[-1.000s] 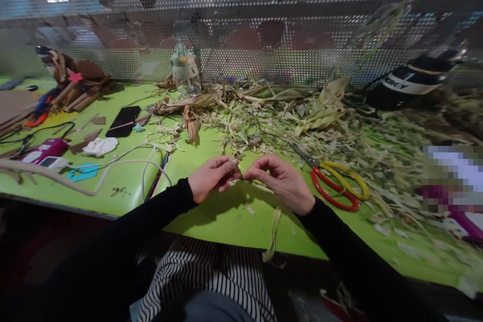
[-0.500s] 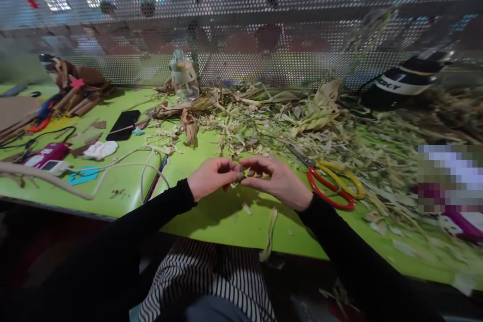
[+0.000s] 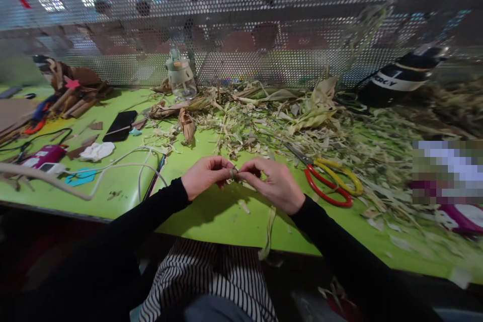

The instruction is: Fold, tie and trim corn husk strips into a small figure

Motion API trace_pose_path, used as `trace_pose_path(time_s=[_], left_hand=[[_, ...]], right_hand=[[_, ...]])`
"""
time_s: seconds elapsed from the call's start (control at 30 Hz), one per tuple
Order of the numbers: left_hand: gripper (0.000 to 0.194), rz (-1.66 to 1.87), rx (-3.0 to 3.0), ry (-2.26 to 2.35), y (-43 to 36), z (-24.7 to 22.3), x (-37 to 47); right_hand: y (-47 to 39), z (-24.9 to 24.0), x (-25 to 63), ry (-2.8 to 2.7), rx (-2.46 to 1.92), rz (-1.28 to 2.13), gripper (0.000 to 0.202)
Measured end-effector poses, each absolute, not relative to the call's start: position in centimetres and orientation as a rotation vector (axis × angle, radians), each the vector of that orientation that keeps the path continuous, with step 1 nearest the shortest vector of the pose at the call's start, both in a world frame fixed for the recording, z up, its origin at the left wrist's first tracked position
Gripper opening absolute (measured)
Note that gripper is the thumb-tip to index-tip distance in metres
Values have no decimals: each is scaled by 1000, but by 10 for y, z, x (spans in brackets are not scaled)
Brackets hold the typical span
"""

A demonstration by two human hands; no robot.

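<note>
My left hand (image 3: pixel 202 177) and my right hand (image 3: pixel 277 181) meet over the green table (image 3: pixel 215 219). Between thumb and fingers, my left hand pinches a small greenish-brown husk piece (image 3: pixel 233 173), partly hidden by the fingertips. My right thumb and fingertips press together at the same piece's right end. To the right of my right hand lie scissors (image 3: pixel 301 156) with one red and one yellow handle loop. A pale dry husk strip (image 3: pixel 268 234) hangs near the front edge below my right wrist.
Shredded husks (image 3: pixel 256 126) spread across the back and right. A clear bottle (image 3: pixel 181 83) and a black bottle (image 3: pixel 400 83) stand or lean at the back. On the left are a black phone (image 3: pixel 119 126), white cable (image 3: pixel 113 165), crumpled tissue (image 3: pixel 97 151) and pink device (image 3: pixel 47 156).
My right fingertips have closed together and come onto the small husk piece, where before they were parted beside it. The whole view has shifted slightly.
</note>
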State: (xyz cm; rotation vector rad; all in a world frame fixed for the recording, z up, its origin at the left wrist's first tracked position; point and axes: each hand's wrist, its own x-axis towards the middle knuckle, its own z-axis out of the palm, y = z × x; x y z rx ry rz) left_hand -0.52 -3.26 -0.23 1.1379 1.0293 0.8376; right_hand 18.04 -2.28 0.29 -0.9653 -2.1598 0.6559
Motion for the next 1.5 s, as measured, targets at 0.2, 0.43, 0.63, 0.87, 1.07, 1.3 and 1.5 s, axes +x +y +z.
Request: trace_pose_path(time_s=[0.2,0.43,0.63,0.87,1.07,1.3,1.5], left_hand=[[33,841,1199,1029,-33,-1,-5],[18,816,1258,1080,-34,-3,-4],[13,792,1097,1041,-38,-1,2],[24,835,791,945,-40,0,0],[24,762,887,917,-41,0,-3],[16,885,1466,949,-48,1,-4],[17,908,2099,1255,-57,-1,0]], right_hand=[[-24,3,179,-2149,-983,760,16],[-26,-1,177,-2038,-1029,828,13],[-26,-1,174,-1801,-943,1191,4],[-29,1,179,-1787,-661,1309,10],[-28,11,194,-2126,-417,1278,12],[-19,9,198,-1855,-671,1240,19],[-19,3,179,-2241,-1017,852,14]])
